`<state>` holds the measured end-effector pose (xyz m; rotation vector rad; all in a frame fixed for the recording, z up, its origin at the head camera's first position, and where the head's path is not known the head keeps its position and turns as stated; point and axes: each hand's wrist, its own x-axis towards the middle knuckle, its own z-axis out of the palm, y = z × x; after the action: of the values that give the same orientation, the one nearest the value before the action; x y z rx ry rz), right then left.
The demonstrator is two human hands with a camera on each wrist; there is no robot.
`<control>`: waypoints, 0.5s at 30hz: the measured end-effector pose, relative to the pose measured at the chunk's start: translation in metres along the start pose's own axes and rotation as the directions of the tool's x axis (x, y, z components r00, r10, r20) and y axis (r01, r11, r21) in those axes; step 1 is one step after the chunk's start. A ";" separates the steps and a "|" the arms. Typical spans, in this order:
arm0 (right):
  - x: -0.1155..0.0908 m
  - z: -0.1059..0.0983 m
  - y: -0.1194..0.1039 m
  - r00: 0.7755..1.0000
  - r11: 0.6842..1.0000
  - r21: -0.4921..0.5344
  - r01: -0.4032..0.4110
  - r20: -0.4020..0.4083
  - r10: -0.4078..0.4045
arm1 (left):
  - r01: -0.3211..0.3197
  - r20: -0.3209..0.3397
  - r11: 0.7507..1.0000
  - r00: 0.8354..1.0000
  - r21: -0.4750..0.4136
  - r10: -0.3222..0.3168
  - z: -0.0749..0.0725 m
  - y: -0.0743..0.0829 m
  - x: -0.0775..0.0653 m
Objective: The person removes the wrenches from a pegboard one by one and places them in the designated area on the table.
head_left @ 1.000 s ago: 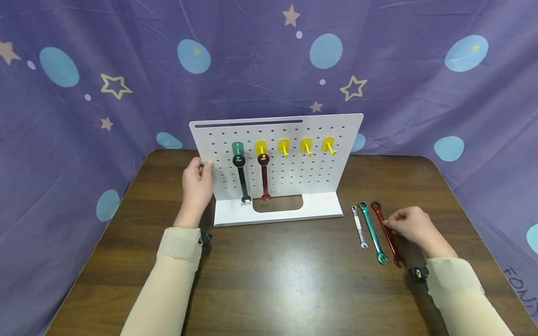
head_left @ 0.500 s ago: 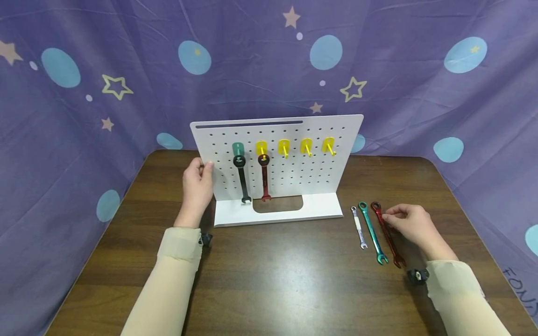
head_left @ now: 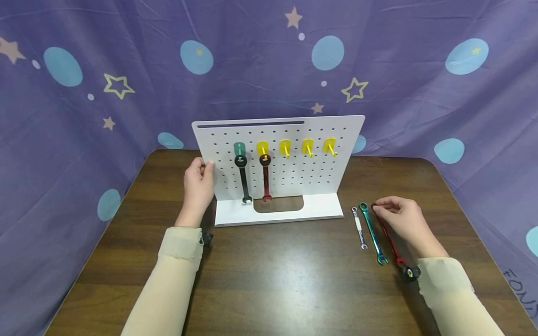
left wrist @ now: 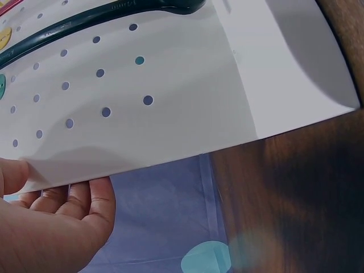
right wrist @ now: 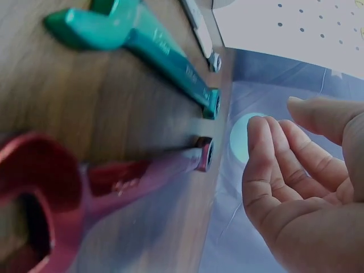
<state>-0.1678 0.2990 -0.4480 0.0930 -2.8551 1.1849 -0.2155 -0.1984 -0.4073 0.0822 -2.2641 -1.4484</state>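
My left hand grips the left edge of a white pegboard stand, thumb in front and fingers curled behind, as the left wrist view shows. A black wrench and a dark red wrench hang on its two leftmost hooks. On the table at right lie a small silver wrench, a green wrench and a red wrench. Over the ring end of that red wrench is my right hand; in the right wrist view its thumb and loosely bent fingers are apart, with nothing between them.
Three yellow hooks on the board bear nothing. A green hook holds the black wrench. The brown wooden table ends at a purple patterned curtain behind.
My right hand has moved up and left along the red wrench, from its shaft to over its ring end. The left hand keeps its grip on the pegboard's edge.
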 end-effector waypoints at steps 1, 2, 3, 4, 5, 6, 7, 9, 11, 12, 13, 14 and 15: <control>0.001 0.001 -0.001 1.000 1.000 0.004 0.010 -0.002 -0.010 | -0.001 0.000 1.000 1.000 0.002 0.001 0.000 0.000 0.000; 0.001 0.002 -0.003 1.000 1.000 0.010 0.016 -0.006 -0.016 | -0.003 0.000 1.000 1.000 0.005 0.003 0.000 0.000 0.000; 0.002 0.003 -0.004 1.000 1.000 0.017 0.024 -0.009 -0.023 | -0.004 -0.001 1.000 1.000 0.008 0.004 0.000 0.000 0.000; 0.002 0.004 -0.005 0.999 0.999 0.022 0.031 -0.012 -0.031 | -0.005 -0.002 1.000 1.000 0.009 0.005 0.000 0.000 0.000; 0.003 0.005 -0.006 0.999 0.999 0.030 0.037 -0.016 -0.037 | -0.006 -0.003 1.000 1.000 0.010 0.007 0.000 0.000 0.000; 0.003 0.007 -0.007 0.999 0.998 0.035 0.045 -0.020 -0.044 | -0.008 -0.004 1.000 1.000 0.011 0.008 0.000 -0.001 0.000; 0.004 0.008 -0.008 0.998 0.998 0.041 0.053 -0.025 -0.052 | -0.009 -0.003 1.000 1.000 0.013 0.009 0.000 -0.001 0.000; 0.004 0.012 -0.009 0.997 0.997 0.049 0.068 -0.032 -0.066 | -0.006 0.000 1.000 1.000 0.013 0.006 0.000 0.000 0.000; 0.006 0.016 -0.011 0.996 0.995 0.057 0.080 -0.037 -0.078 | -0.004 0.002 1.000 1.000 0.013 0.004 0.000 0.000 0.000; 0.006 0.017 -0.012 0.996 0.995 0.060 0.084 -0.039 -0.081 | -0.002 0.003 1.000 1.000 0.014 0.002 0.000 0.000 0.000; 0.007 0.019 -0.013 0.996 0.994 0.069 0.084 -0.038 -0.082 | 0.000 0.004 1.000 1.000 0.014 0.000 0.000 0.000 -0.001; 0.007 0.020 -0.015 0.996 0.994 0.074 0.085 -0.036 -0.082 | 0.001 0.003 1.000 1.000 0.014 -0.001 0.000 0.000 -0.001; 0.007 0.022 -0.017 0.996 0.993 0.080 0.081 -0.035 -0.079 | 0.002 0.004 1.000 1.000 0.015 -0.002 0.000 0.000 -0.001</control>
<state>-0.1742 0.2714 -0.4510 0.1880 -2.7478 1.2748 -0.2148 -0.1983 -0.4074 0.0859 -2.2781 -1.4342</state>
